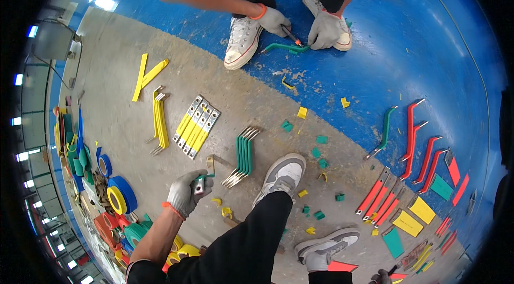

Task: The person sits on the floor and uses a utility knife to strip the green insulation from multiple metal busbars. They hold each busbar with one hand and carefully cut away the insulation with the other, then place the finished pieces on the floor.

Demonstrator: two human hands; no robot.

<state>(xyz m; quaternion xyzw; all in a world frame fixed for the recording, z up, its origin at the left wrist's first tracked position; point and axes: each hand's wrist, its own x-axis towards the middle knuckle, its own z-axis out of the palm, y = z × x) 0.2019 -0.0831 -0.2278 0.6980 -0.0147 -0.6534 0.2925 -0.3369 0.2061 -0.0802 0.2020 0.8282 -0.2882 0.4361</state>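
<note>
My left hand (183, 194), in a grey glove with an orange cuff, closes round a bent metal busbar (210, 167) with a green sleeve; its holed end sticks out past the fingers. To the right of that hand lies a row of green-sleeved bent busbars (244, 155). Beyond it are flat busbars with yellow sleeves (196, 127) and bent yellow ones (160, 119). At the lower edge my right hand (381, 277), dark-gloved and mostly cut off, is closed near a dark, slim thing; what it holds is not clear.
Opposite, another person's gloved hands (324, 30) work on a green busbar (286, 47) with a tool. Red-sleeved busbars (381, 198) and coloured sheets (420, 210) lie at right. Tape rolls (122, 195) are heaped at left. Green and yellow scraps (316, 152) litter the floor around my shoes (284, 174).
</note>
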